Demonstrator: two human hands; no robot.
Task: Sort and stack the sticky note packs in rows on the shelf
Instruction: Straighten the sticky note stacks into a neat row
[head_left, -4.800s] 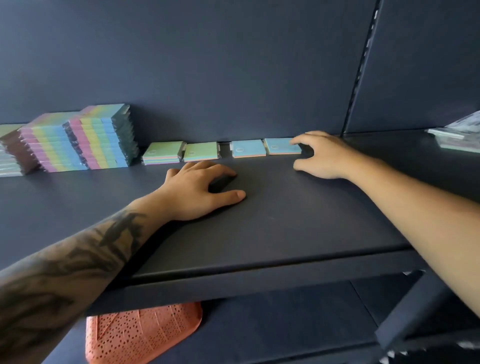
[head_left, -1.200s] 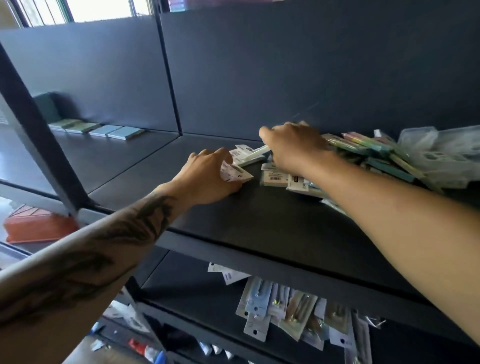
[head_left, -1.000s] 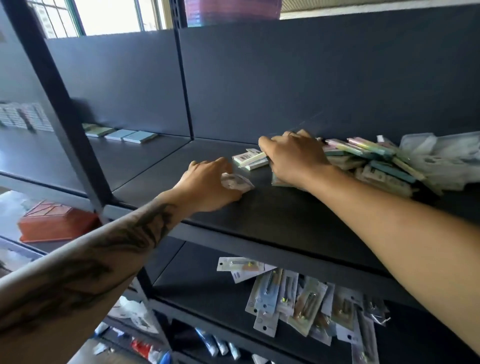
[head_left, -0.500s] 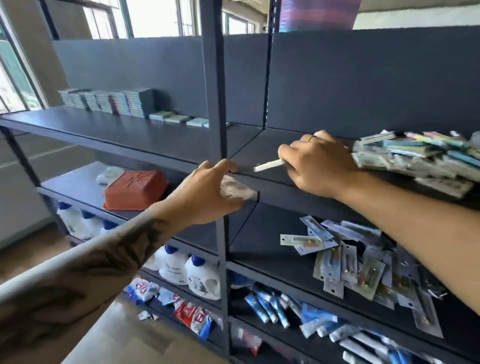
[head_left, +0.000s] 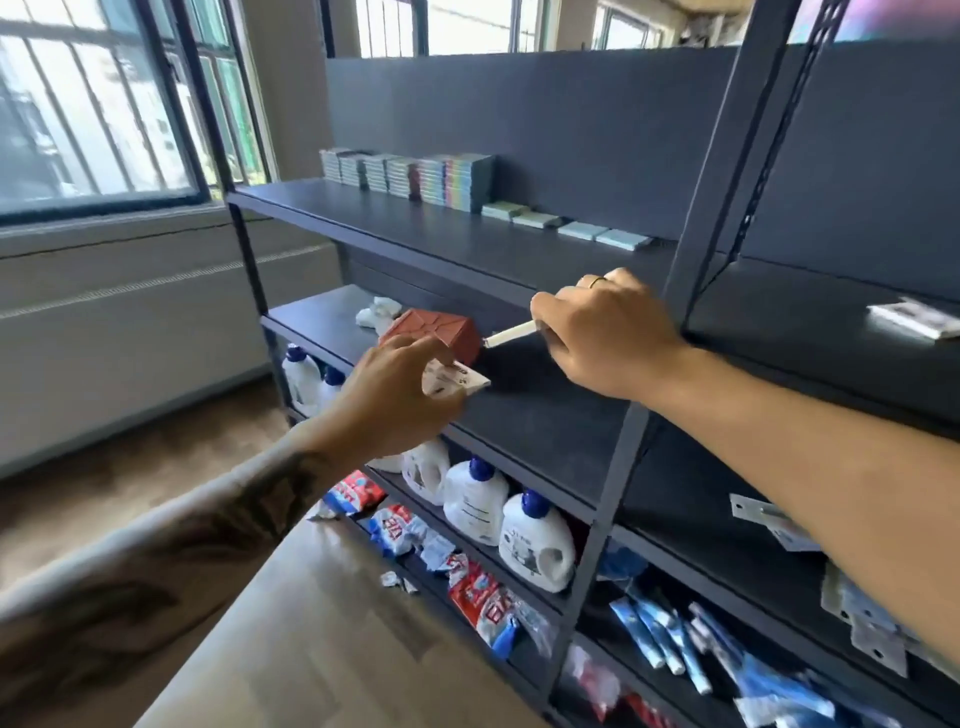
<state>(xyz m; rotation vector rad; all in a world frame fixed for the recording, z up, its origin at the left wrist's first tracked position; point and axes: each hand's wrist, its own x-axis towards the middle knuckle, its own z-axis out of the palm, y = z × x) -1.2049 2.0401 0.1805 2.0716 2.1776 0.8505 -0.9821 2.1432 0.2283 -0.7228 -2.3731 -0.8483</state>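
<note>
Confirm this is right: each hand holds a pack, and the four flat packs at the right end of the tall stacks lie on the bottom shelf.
Not quite. In the head view the four flat packs lie on the top shelf, right of the tall stacks, not the bottom one. The left hand and right hand do each hold a pack.
</note>
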